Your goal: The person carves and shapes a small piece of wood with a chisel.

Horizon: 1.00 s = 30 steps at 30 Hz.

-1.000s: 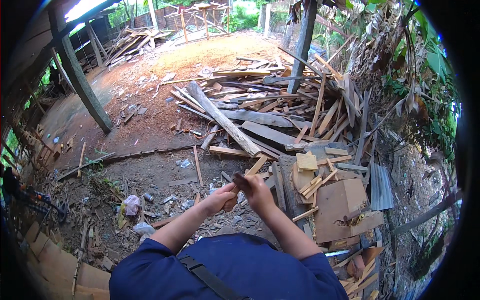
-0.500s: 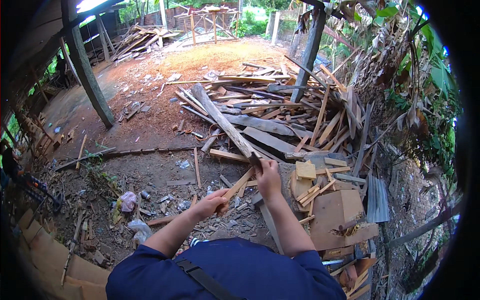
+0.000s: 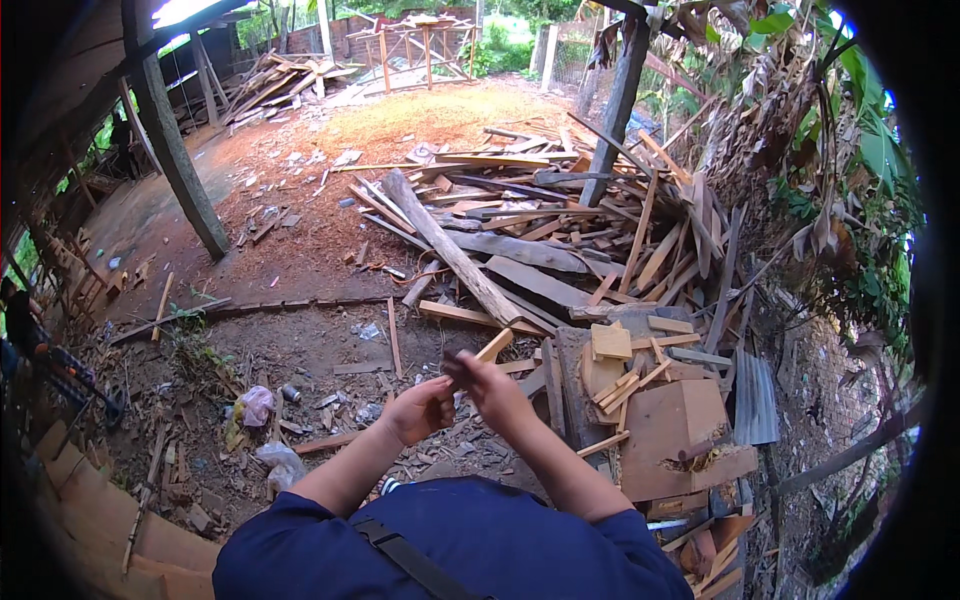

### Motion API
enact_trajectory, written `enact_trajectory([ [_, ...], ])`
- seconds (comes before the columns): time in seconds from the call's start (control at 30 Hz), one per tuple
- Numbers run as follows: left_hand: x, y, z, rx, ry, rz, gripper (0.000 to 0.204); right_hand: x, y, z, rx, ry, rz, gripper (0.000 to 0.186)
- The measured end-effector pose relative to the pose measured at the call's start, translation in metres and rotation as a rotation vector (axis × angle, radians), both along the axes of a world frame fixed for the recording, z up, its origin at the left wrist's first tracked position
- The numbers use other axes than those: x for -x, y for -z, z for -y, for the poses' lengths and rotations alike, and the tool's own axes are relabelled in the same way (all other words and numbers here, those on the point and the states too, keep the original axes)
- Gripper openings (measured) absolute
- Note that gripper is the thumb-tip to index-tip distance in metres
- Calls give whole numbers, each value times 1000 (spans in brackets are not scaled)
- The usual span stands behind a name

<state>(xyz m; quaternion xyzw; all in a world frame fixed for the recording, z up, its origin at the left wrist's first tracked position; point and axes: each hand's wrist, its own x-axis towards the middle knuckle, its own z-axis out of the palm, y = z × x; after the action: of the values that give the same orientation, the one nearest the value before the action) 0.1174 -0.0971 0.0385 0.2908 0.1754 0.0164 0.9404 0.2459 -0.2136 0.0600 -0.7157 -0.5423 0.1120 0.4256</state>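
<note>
My left hand is closed around the lower end of a pale wooden stick. The stick slants up and to the right, passing behind my other hand. My right hand has its fingers wrapped round a dark knife, of which only a short dark part shows by the stick. Both hands are close together in front of my body, over ground strewn with wood scraps. Fingers and handle are partly hidden, so the exact shape of the knife cannot be made out.
A large heap of boards and offcuts lies ahead to the right, with a long log leaning from it. At my right stands a block with small sticks and a brown box. Plastic bags lie at left. Posts rise beyond.
My right hand has come down and left with the dark knife, from the stick's upper end to near my left hand. The left hand has shifted slightly left.
</note>
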Motion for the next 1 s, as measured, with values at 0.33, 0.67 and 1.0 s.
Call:
enact_trajectory([
  [0.33, 2, 2, 4, -171, -10, 61, 44, 4, -3, 6, -33, 56, 91, 42],
  [0.67, 2, -8, 4, -277, -44, 111, 45, 6, -8, 0, 9, 67, 115, 40],
  [1.0, 5, -3, 0, -249, -56, -87, 27, -50, -29, 7, -213, 410, -14, 42],
])
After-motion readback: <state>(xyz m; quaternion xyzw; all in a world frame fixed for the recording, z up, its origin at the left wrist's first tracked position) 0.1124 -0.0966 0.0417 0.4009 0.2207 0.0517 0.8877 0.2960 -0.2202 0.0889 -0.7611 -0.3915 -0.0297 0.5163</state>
